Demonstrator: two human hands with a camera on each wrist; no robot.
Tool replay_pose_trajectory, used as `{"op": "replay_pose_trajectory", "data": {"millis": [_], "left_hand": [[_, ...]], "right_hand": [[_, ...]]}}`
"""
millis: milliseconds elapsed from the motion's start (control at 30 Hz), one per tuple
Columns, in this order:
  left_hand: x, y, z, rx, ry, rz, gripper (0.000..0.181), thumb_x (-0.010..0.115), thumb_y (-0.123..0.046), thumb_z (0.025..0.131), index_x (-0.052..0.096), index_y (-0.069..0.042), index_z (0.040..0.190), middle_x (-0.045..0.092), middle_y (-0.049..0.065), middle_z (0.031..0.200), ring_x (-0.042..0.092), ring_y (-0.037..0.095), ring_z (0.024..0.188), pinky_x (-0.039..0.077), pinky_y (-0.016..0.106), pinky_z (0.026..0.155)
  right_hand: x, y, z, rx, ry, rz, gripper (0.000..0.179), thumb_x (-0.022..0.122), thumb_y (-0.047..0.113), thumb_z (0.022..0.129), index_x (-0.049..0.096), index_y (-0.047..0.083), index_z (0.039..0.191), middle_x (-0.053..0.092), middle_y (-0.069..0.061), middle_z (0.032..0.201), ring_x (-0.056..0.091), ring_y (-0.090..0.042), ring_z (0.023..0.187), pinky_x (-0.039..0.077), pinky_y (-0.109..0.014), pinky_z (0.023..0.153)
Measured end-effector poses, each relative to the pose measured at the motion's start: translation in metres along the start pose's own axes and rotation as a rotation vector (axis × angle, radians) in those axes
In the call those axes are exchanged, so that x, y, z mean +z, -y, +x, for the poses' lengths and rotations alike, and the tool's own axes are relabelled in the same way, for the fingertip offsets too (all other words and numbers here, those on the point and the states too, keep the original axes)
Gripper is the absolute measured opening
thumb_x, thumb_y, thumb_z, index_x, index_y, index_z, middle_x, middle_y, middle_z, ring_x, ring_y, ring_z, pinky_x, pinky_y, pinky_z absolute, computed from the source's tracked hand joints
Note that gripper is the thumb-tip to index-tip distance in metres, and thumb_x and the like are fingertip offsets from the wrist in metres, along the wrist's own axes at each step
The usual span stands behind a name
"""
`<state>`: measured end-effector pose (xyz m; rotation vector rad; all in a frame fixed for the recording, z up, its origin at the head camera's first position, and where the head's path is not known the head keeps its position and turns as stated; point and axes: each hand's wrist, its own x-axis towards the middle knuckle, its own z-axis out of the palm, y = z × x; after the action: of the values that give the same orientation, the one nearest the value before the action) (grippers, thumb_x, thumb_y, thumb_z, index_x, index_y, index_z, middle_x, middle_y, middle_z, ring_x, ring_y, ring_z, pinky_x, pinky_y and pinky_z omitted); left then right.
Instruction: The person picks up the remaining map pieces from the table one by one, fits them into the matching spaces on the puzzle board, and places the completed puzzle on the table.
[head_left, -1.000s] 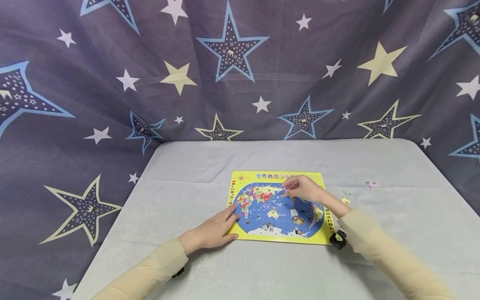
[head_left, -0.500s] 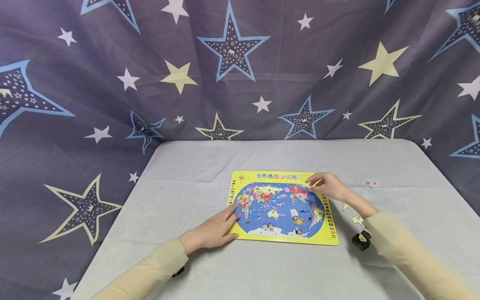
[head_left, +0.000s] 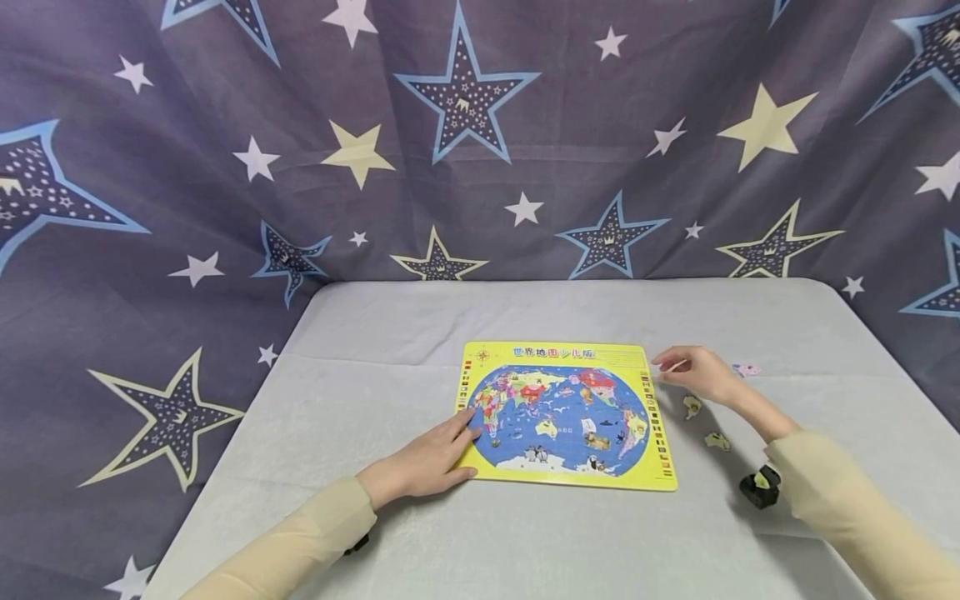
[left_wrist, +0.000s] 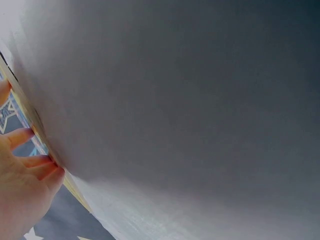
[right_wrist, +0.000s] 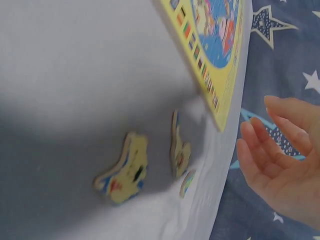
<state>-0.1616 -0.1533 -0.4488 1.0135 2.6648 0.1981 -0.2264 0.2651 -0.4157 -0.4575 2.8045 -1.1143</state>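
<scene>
A yellow-bordered world map puzzle board (head_left: 570, 479) lies flat on the table. My left hand (head_left: 420, 460) rests at its left edge, fingertips over the border; the left wrist view shows those fingers (left_wrist: 42, 167) against the board's side. Just off the board's right edge hovers my right hand (head_left: 699, 372), its fingers loosely bent with nothing between them, as the right wrist view also shows. Below it on the table lie two yellowish puzzle pieces, an upper piece (head_left: 692, 406) and a lower piece (head_left: 717, 441). A pink piece (head_left: 746, 369) sits behind the right hand, partly hidden.
The right wrist view also shows a small green piece (right_wrist: 187, 183) beyond the yellowish ones. A light grey cloth covers the table (head_left: 360, 358). A dark star-patterned curtain (head_left: 480, 200) hangs along the back and sides.
My right hand has moved right, from over the map's upper part to beyond the board's right edge, uncovering the pink and red area there. The left hand has stayed in place.
</scene>
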Motion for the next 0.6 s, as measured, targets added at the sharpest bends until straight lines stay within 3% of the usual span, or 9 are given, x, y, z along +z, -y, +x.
{"op": "replay_pose_trajectory", "data": {"millis": [233,433,600], "left_hand": [[0.000,0.000,0.000,-0.002,0.001,-0.001,0.060,0.040,-0.042,0.092,0.028,-0.006,0.138,0.008,0.016,0.147,0.012,0.026,0.134,0.019,0.036,0.108],[0.000,0.000,0.000,-0.001,0.003,0.005,0.060,0.039,-0.043,0.092,0.028,-0.006,0.138,0.008,0.016,0.147,0.012,0.025,0.134,0.019,0.035,0.108],[0.000,0.001,0.000,-0.001,0.001,0.000,0.060,0.040,-0.043,0.092,0.028,-0.006,0.138,0.007,0.015,0.147,0.012,0.025,0.134,0.019,0.035,0.108]], "right_hand": [[-0.008,-0.013,-0.008,0.013,-0.017,-0.001,0.025,0.058,0.001,0.081,0.058,-0.013,0.102,0.060,-0.025,0.092,0.059,-0.033,0.081,0.051,-0.028,0.065],[-0.011,-0.026,-0.014,0.042,-0.042,-0.021,0.025,0.057,-0.001,0.081,0.057,-0.013,0.102,0.059,-0.027,0.094,0.058,-0.037,0.083,0.052,-0.033,0.065],[-0.015,-0.035,-0.019,0.033,-0.077,-0.063,0.025,0.060,-0.001,0.077,0.059,-0.012,0.100,0.060,-0.027,0.094,0.059,-0.035,0.081,0.049,-0.028,0.064]]}}
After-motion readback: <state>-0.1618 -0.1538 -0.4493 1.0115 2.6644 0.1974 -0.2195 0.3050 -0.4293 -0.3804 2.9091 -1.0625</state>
